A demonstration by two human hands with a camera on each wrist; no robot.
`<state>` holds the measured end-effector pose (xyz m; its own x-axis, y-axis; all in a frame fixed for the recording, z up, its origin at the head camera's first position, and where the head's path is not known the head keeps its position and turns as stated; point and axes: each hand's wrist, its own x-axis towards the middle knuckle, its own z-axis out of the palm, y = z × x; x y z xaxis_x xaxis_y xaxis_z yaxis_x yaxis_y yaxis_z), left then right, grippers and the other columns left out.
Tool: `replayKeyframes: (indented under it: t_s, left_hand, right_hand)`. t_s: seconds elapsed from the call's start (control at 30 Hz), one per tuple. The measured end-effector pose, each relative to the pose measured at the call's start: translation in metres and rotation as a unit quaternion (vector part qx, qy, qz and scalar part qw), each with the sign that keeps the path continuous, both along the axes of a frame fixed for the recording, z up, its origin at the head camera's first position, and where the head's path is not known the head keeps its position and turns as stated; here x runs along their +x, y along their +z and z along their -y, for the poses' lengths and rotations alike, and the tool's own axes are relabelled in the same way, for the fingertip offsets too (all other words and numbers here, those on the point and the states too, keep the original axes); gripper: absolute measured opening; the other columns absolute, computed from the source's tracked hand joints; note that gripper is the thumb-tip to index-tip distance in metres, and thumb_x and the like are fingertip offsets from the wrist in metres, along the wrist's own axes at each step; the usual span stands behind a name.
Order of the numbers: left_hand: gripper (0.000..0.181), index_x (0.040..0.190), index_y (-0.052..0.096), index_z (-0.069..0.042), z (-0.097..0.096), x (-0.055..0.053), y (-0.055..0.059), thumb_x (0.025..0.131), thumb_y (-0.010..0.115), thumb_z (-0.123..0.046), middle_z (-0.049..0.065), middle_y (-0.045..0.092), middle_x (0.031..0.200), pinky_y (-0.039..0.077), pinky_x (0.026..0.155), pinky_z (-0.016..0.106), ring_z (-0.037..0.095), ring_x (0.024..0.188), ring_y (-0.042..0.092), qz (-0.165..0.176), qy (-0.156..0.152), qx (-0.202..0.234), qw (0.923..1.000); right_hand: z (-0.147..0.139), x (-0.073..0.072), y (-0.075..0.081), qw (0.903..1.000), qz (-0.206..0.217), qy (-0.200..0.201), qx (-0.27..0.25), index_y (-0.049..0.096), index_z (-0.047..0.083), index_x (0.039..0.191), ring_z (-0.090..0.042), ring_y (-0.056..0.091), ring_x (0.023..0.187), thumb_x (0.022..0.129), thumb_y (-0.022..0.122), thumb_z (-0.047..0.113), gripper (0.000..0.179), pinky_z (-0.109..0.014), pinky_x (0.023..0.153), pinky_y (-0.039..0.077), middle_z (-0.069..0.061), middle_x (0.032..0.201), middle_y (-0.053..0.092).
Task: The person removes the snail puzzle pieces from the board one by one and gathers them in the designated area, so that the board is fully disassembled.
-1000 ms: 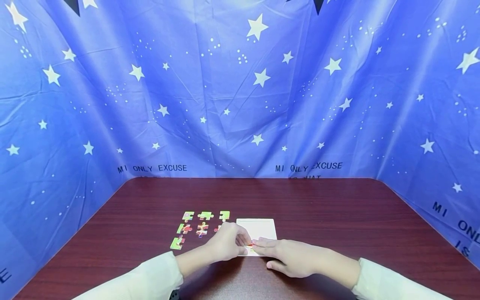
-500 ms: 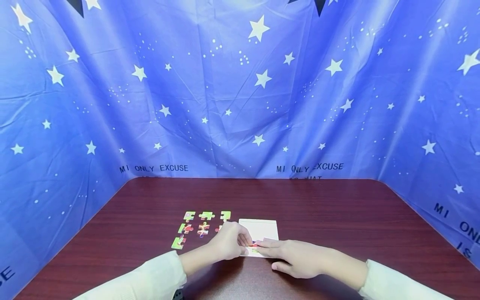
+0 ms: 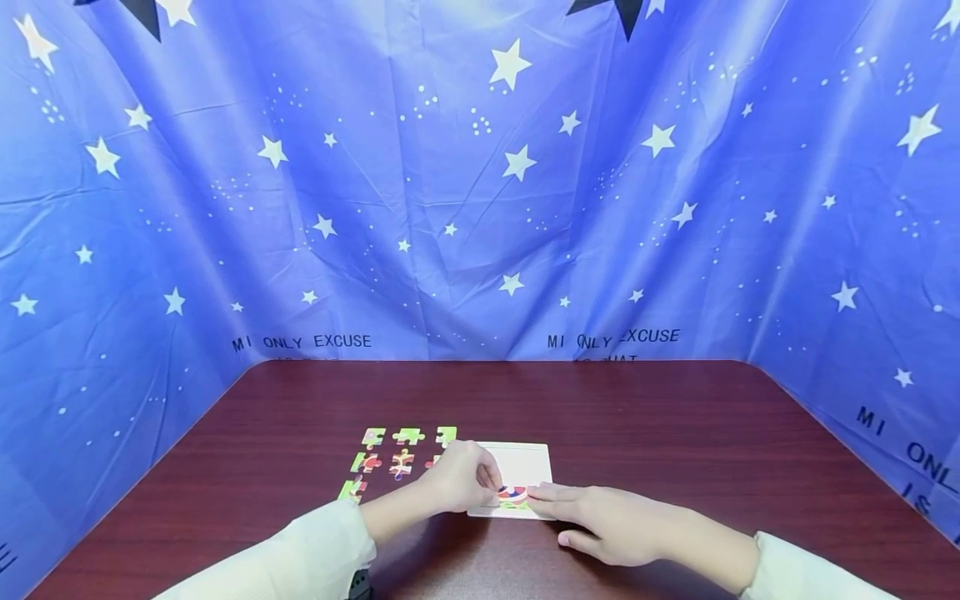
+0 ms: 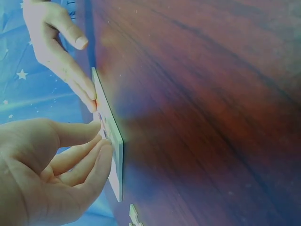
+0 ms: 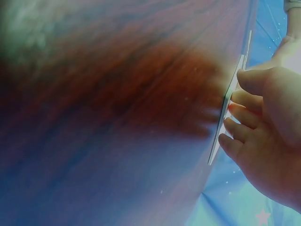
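Observation:
A white puzzle board (image 3: pixel 517 461) lies on the table with joined, coloured puzzle pieces (image 3: pixel 514 497) along its near side. My left hand (image 3: pixel 461 477) is at the board's left part, thumb and fingertips pinching at a puzzle piece (image 4: pixel 104 131); the fingers mostly hide that piece. From the right, my right hand (image 3: pixel 611 521) rests its extended fingers on the board's near right part, touching the pieces there. In the right wrist view its fingertips (image 5: pixel 229 123) lie against the board (image 5: pixel 221 123).
Several loose puzzle pieces (image 3: pixel 402 463) lie in rows left of the board, some partly behind my left hand and forearm. The dark red wooden table (image 3: pixel 660 425) reaches back to a blue star-patterned curtain (image 3: pixel 450 167).
My right hand has slid a little to the right, uncovering more of the red and blue pieces on the board. The left hand stays at about the same spot.

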<state>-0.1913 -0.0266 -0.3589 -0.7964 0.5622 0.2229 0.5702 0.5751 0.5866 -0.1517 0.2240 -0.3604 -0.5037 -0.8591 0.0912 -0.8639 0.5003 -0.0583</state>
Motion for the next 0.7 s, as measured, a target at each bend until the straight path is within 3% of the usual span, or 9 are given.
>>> replayKeyframes:
  t_s: [0.13, 0.3, 0.53, 0.7]
  left_hand:
    - [0.007, 0.073, 0.07, -0.001, -0.0033, -0.0022, 0.0003, 0.07, 0.075, 0.002, 0.009, 0.072, 0.069, 0.047, 0.059, 0.013, 0.007, 0.063, 0.063, -0.015, 0.007, -0.011, 0.9998]
    - [0.014, 0.083, 0.072, -0.002, -0.0076, -0.0018, 0.0, 0.071, 0.079, -0.006, 0.007, 0.073, 0.078, 0.049, 0.064, 0.016, 0.011, 0.072, 0.065, -0.005, 0.015, -0.033, 0.9993]
    - [0.008, 0.08, 0.072, -0.005, -0.0099, -0.0042, -0.0015, 0.073, 0.076, -0.003, 0.004, 0.073, 0.076, 0.049, 0.066, 0.013, 0.005, 0.071, 0.062, -0.031, -0.012, -0.073, 0.9968]
    - [0.007, 0.076, 0.07, -0.004, -0.0094, -0.0057, -0.0002, 0.072, 0.075, 0.001, 0.006, 0.072, 0.074, 0.047, 0.063, 0.012, 0.003, 0.067, 0.06, -0.019, -0.029, -0.061, 0.9975]
  right_hand:
    - [0.0003, -0.0001, 0.0, 0.9999, -0.01, 0.004, 0.001, 0.047, 0.015, 0.142, -0.021, 0.05, 0.134, 0.101, 0.047, 0.027, 0.043, -0.035, 0.101, 0.049, -0.006, 0.146, 0.05]
    - [0.0011, -0.0001, 0.0002, 0.9998, -0.017, 0.01, -0.003, 0.046, 0.014, 0.142, -0.022, 0.05, 0.133, 0.1, 0.048, 0.025, 0.044, -0.036, 0.101, 0.049, -0.006, 0.146, 0.05]
    - [0.0023, -0.0008, -0.0007, 0.9997, -0.017, 0.016, -0.005, 0.047, 0.012, 0.142, -0.022, 0.051, 0.133, 0.1, 0.049, 0.022, 0.043, -0.036, 0.1, 0.049, -0.007, 0.146, 0.05]
    - [0.0024, -0.0018, -0.0014, 0.9999, -0.003, 0.013, -0.003, 0.047, 0.012, 0.142, -0.022, 0.05, 0.133, 0.101, 0.047, 0.022, 0.042, -0.035, 0.101, 0.049, -0.009, 0.147, 0.049]
